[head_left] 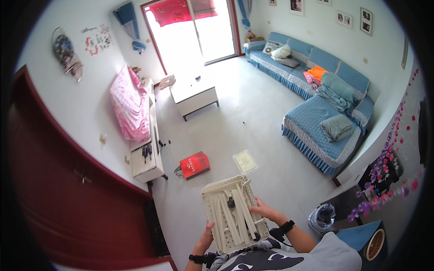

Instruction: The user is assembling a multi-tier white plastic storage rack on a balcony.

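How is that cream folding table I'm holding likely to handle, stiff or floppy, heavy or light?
The folding table looks like rigid moulded plastic, so it should stay stiff. It is probably light for its size, since the left hand and right hand hold it up by the edges alone. Its folded legs may swing loose if tilted.

A pale tiled floor [244, 117] fills the room, and a low white coffee table [194, 92] stands near its far end. Behind the table, a glass door [199, 31] lets in hard daylight under a red blind [174, 11]. To the table's right runs a blue corner sofa [316, 104] – cushions and folded blankets lie on it. To its left a white cabinet [147, 153] lines the white wall [86, 104], with a pink cloth [131, 106] draped above – a red bag [194, 165] lies nearer, on the floor.
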Motion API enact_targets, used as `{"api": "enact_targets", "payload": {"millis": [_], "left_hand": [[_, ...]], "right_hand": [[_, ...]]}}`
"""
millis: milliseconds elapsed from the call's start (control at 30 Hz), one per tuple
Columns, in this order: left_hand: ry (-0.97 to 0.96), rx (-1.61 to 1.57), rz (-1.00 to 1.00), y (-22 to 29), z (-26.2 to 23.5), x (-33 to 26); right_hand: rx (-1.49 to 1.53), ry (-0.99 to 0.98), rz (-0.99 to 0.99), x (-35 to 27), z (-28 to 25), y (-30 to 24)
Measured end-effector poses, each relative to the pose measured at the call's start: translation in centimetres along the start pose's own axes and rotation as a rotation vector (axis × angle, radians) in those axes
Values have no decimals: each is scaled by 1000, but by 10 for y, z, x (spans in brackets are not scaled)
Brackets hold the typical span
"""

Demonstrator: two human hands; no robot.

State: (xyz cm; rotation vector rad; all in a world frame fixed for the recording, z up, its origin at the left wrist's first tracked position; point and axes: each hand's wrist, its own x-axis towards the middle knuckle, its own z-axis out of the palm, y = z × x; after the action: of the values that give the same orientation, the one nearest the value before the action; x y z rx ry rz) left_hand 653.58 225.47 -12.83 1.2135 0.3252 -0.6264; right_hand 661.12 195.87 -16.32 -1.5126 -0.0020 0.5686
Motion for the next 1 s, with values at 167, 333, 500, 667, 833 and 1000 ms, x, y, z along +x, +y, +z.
{"api": "enact_targets", "payload": {"millis": [167,333,500,667,833,1000], "left_hand": [[-71,143,-94,86,-41,138],[-302,237,-86,212,-69,291],[-581,380,-191,330,-25,406],[-686,560,-202,371,14,555],[-580,459,-368,408,76,682],[-567,433,-127,503,118,789]], "right_hand": [[49,166,83,112,-37,-22],[158,427,74,206,-63,-98],[177,570,80,258,-102,-128],[224,669,122,307,-178,-177],[242,756,163,399,-307,-209],[121,617,86,542,-437,-273]]}}
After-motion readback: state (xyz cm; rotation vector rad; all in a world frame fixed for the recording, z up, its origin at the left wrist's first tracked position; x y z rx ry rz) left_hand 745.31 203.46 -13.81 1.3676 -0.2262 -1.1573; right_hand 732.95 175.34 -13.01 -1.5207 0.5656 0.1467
